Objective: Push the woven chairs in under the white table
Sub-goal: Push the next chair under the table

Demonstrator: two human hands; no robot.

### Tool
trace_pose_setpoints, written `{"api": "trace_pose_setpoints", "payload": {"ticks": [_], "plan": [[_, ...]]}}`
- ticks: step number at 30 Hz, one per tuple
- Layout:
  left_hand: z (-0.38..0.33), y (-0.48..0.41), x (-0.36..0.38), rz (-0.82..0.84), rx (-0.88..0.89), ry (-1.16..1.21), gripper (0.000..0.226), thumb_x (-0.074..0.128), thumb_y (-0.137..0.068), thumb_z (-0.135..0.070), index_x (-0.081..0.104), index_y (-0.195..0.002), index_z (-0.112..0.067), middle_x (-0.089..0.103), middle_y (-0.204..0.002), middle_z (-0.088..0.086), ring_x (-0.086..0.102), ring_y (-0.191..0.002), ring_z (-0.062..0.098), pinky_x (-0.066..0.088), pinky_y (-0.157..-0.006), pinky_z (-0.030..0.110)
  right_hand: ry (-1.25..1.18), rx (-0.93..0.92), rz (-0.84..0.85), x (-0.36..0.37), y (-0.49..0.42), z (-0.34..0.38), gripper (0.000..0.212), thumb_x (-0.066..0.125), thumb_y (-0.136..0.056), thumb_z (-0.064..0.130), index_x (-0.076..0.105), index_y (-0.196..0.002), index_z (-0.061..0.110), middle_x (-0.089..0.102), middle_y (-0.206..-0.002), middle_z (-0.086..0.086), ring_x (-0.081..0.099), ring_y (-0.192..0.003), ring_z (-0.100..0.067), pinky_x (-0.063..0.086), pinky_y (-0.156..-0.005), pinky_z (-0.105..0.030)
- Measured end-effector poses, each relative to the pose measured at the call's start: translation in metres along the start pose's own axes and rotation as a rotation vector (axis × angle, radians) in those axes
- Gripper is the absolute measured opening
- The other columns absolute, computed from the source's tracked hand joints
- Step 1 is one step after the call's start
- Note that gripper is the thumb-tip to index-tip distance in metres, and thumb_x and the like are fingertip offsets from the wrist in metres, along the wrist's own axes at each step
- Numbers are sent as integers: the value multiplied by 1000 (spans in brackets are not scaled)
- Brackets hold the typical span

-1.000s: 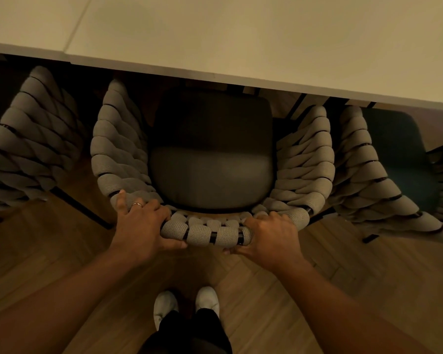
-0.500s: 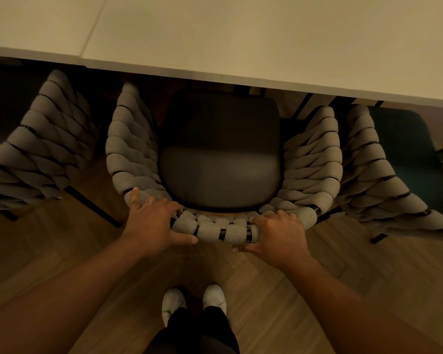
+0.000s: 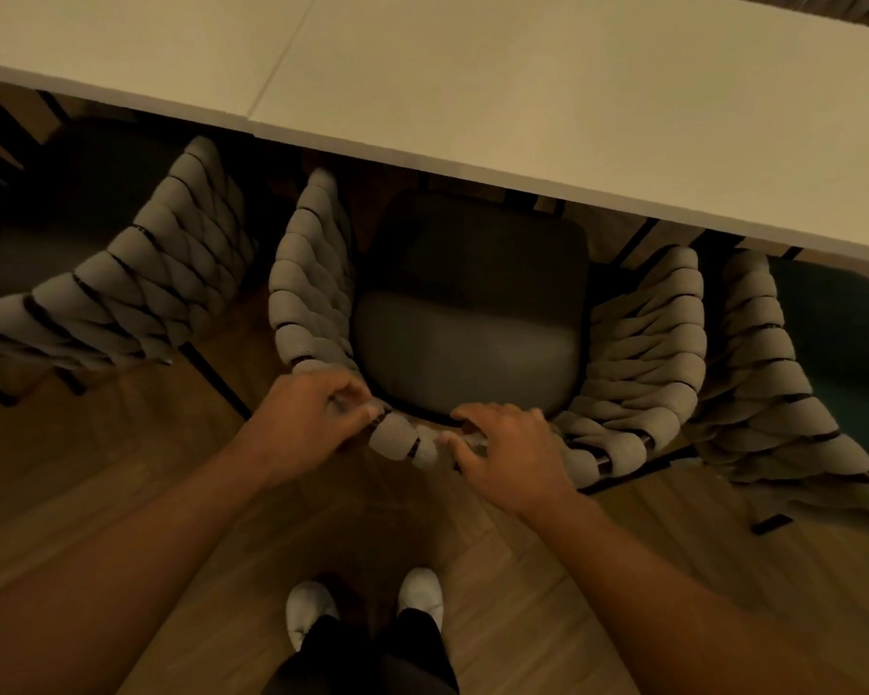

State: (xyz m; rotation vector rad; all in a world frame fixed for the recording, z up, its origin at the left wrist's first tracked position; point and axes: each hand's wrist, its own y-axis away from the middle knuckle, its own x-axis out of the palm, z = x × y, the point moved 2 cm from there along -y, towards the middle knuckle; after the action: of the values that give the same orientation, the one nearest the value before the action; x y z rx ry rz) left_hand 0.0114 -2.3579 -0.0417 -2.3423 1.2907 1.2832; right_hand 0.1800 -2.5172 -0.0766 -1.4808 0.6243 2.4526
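Both the left hand [image 3: 302, 423] and right hand [image 3: 510, 453] grip the back rim of the grey woven rope chair [image 3: 643, 343], its front pointing at the white table [image 3: 523, 92], seat front at its edge

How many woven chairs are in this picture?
3. The left chair stands beside the middle chair, which the left hand and right hand grip; the right chair is on its other side. A woven edge beyond the table, top right, may be a fourth.
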Motion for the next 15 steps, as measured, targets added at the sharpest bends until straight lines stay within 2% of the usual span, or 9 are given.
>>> {"api": "trace_pose_setpoints", "payload": {"ticks": [3,6,12,15], "plan": [[14,14,-18,-26,-44,30,22,62,-90,-36,65,-109,-26,63,-103,-15,58,-91,-3,41,-71,11,-62,-57,-53,1,-13,37,37,51,-95,47,66,-123,29,71,-111,8,63,-101,-12,45,-92,-39],[34,30,-36,-41,-83,48,20,63,-88,-39,65,-105,-30,64,-99,-18,59,-90,-5,42,-74,13,-80,-102,-58,5,-23,74,31,59,-96,39,66,-123,27,71,-109,7,63,-98,-10,48,-93,-39],[90,66,-77,-79,-167,80,10,67,-86,-39,64,-95,-36,63,-88,-22,58,-85,-9,38,-66,10,-86,-148,-60,23,-40,157,24,57,-98,34,66,-119,27,70,-103,6,62,-91,-11,50,-90,-40],[124,82,-99,-89,-190,97,11,67,-86,-39,65,-95,-33,63,-88,-20,59,-85,-5,38,-66,11,-116,-180,-78,37,-47,198,25,57,-98,33,66,-120,26,70,-101,8,61,-86,-6,53,-86,-36]]}}
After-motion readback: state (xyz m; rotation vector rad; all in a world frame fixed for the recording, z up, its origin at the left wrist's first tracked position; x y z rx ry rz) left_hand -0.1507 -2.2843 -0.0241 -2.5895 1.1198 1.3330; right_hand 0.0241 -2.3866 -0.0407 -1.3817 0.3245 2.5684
